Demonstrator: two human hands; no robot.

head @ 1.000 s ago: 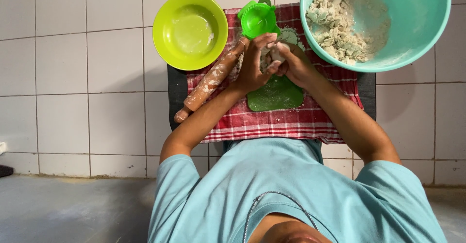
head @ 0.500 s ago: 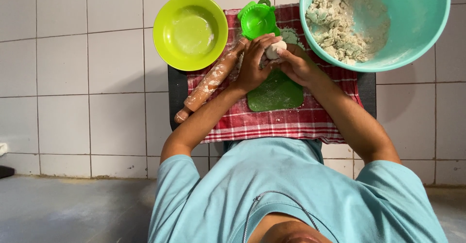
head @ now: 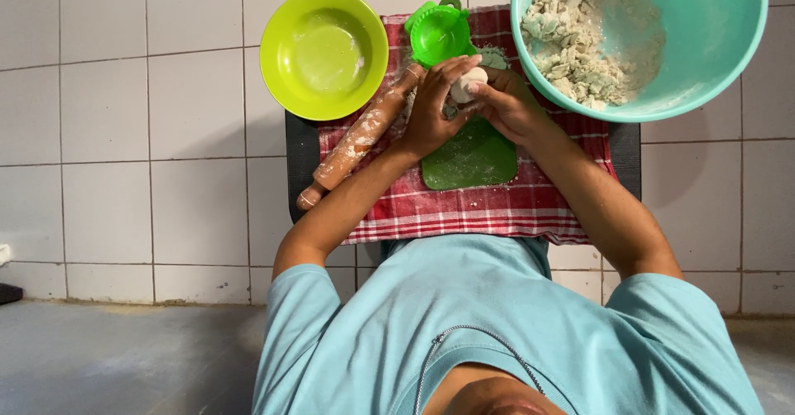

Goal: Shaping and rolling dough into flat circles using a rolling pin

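A small pale dough ball (head: 469, 84) is held between both my hands, above the far end of a green board (head: 474, 160). My left hand (head: 431, 110) cups it from the left, fingers curled over its top. My right hand (head: 509, 104) presses it from the right with fingertips and thumb. A floury wooden rolling pin (head: 360, 137) lies at a slant just left of my left wrist. Just beyond the fingers stands a small green round mould (head: 439, 32).
A teal bowl (head: 729, 17) with crumbly flour mix stands far right, and a lime-green bowl (head: 323, 50) far left. A red checked cloth (head: 497, 212) covers a black mat (head: 300, 162) on pale floor tiles. My light blue shirt fills the near edge.
Both hands have turned the dough, so more of the ball shows between the fingers. The rolling pin, bowls and board have not moved.
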